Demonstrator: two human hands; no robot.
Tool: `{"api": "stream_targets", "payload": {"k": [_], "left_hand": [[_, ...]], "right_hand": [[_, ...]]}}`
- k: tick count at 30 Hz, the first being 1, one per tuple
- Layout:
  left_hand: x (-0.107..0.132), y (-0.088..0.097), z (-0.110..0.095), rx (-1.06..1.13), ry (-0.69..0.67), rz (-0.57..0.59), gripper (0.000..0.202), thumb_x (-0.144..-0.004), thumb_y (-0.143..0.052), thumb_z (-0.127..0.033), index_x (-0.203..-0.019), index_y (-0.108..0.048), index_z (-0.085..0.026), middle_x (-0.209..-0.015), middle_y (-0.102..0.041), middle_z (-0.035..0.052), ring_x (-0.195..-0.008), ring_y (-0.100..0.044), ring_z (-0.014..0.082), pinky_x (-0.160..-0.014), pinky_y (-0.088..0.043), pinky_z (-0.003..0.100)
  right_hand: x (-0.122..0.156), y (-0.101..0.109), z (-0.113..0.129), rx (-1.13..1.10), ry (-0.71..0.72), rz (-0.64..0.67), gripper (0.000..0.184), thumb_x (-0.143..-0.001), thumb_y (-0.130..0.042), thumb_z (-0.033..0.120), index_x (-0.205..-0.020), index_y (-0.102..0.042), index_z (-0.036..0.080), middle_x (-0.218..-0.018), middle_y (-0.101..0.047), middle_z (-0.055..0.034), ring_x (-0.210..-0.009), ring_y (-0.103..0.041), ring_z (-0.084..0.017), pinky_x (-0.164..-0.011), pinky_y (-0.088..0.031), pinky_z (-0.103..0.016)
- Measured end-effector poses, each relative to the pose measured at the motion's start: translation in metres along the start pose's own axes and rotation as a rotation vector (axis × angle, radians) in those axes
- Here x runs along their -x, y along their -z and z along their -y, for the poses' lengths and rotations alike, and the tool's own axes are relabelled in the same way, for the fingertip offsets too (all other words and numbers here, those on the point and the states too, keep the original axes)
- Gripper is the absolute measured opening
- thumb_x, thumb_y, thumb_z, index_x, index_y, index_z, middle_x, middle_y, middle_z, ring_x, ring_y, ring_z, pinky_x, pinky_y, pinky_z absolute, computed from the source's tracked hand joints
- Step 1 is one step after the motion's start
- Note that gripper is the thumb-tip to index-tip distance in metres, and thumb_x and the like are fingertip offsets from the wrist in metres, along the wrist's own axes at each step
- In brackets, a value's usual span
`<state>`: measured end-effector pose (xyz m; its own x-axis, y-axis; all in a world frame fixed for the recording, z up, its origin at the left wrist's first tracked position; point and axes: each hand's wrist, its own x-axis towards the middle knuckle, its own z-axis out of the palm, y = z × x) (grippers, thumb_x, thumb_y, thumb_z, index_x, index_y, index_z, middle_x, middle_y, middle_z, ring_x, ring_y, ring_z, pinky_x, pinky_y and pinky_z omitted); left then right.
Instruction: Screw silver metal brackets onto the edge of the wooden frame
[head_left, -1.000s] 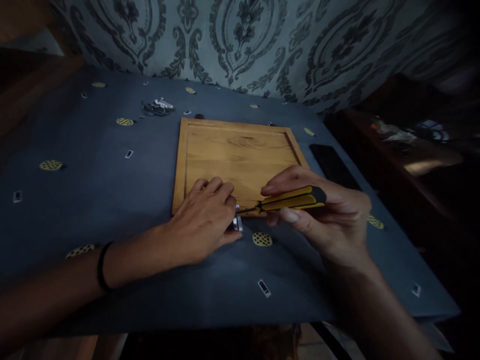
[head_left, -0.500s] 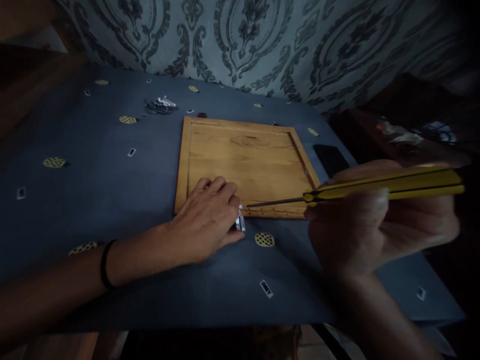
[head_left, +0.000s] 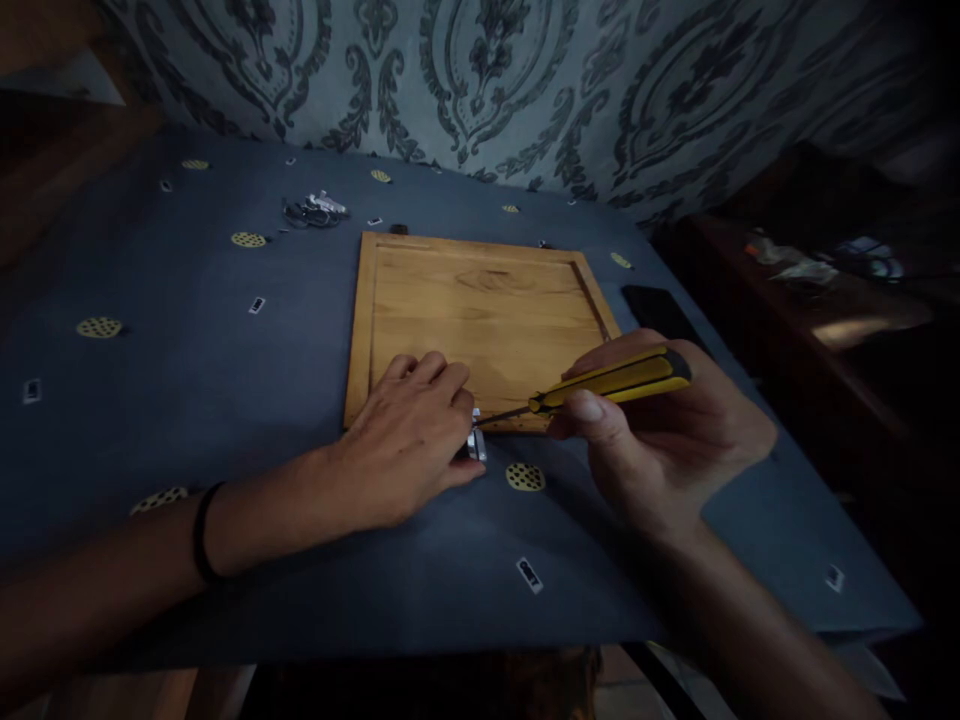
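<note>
A framed wooden panel [head_left: 480, 310] lies flat on the blue patterned tablecloth. At its near edge my left hand [head_left: 412, 435] is closed on a small shiny metal hinge [head_left: 477, 443], pressing it against the wood; most of the hinge is hidden under the fingers. My right hand [head_left: 652, 440] grips a yellow and black screwdriver [head_left: 615, 382], its shaft slanting down and to the left. The tip reaches the hinge beside my left fingers; whether it sits in a screw cannot be made out. Small dark holes dot the panel's near edge.
Behind and left of the panel lies a small heap of metal parts and dark cord [head_left: 315, 209]. A black flat object [head_left: 660, 313] rests past the panel's right side. A dark wooden surface with clutter [head_left: 795, 262] stands at the right, and the patterned wall [head_left: 465, 90] rises behind.
My right hand has moved left and slightly away from me, bringing the screwdriver tip onto the hinge. My left hand stays in place on the hinge. The view has shifted slightly.
</note>
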<state>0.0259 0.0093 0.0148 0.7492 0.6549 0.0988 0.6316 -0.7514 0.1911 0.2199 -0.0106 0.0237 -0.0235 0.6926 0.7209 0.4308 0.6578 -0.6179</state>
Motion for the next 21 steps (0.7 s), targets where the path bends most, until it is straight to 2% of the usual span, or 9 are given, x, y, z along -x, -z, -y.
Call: {"api": "stream_targets", "payload": {"k": [5, 10, 12, 16, 18, 21], "left_hand": [[0.0, -0.001, 0.001, -0.016, -0.01, -0.034, 0.04, -0.088, -0.078, -0.048, -0.098, -0.071, -0.011, -0.103, -0.064, 0.0105, -0.106, -0.055, 0.0297, -0.092, -0.043, 0.042], [0.0, 0.0, 0.0, -0.012, -0.011, -0.021, 0.04, -0.088, -0.077, -0.048, -0.102, -0.071, -0.01, -0.104, -0.065, 0.0109, -0.106, -0.055, 0.0303, -0.093, -0.043, 0.043], [0.0, 0.0, 0.0, -0.006, -0.006, -0.011, 0.041, -0.088, -0.077, -0.047, -0.103, -0.071, -0.01, -0.105, -0.065, 0.0112, -0.107, -0.055, 0.0304, -0.093, -0.043, 0.043], [0.0, -0.001, 0.0, -0.003, -0.003, -0.011, 0.042, -0.089, -0.077, -0.049, -0.104, -0.072, -0.01, -0.106, -0.065, 0.0115, -0.108, -0.055, 0.0307, -0.094, -0.043, 0.043], [0.0, -0.001, 0.001, -0.008, -0.01, -0.015, 0.043, -0.089, -0.076, -0.05, -0.105, -0.072, -0.01, -0.108, -0.065, 0.0118, -0.109, -0.055, 0.0305, -0.094, -0.043, 0.043], [0.0, -0.001, 0.001, -0.02, -0.014, -0.007, 0.044, -0.09, -0.075, -0.051, -0.105, -0.072, -0.01, -0.109, -0.065, 0.0122, -0.109, -0.055, 0.0305, -0.095, -0.043, 0.044]], "right_hand": [[0.0, -0.001, 0.0, 0.005, 0.0, 0.029, 0.014, -0.091, -0.077, 0.037, -0.084, -0.068, 0.029, -0.071, -0.064, 0.0002, -0.058, -0.057, -0.017, -0.052, -0.045, -0.036], [-0.001, -0.002, 0.004, -0.021, 0.023, 0.08, 0.012, -0.09, -0.078, 0.032, -0.084, -0.068, 0.028, -0.074, -0.067, -0.0005, -0.065, -0.061, -0.019, -0.057, -0.049, -0.036], [-0.003, -0.001, 0.007, -0.057, -0.011, 0.124, 0.008, -0.088, -0.079, 0.029, -0.089, -0.071, 0.028, -0.079, -0.07, -0.0013, -0.069, -0.065, -0.019, -0.06, -0.053, -0.035], [-0.007, 0.005, 0.009, -0.17, -0.128, 0.232, 0.016, -0.088, -0.079, 0.029, -0.104, -0.077, 0.029, -0.091, -0.077, -0.0032, -0.081, -0.072, -0.021, -0.068, -0.061, -0.035], [-0.008, 0.009, 0.008, -0.235, -0.168, 0.3, 0.017, -0.09, -0.077, 0.035, -0.106, -0.079, 0.029, -0.093, -0.078, -0.0049, -0.081, -0.073, -0.022, -0.063, -0.061, -0.033], [-0.01, 0.013, 0.006, -0.285, -0.199, 0.359, 0.021, -0.092, -0.075, 0.038, -0.108, -0.081, 0.028, -0.096, -0.077, -0.0063, -0.07, -0.069, -0.018, -0.049, -0.056, -0.029]]}}
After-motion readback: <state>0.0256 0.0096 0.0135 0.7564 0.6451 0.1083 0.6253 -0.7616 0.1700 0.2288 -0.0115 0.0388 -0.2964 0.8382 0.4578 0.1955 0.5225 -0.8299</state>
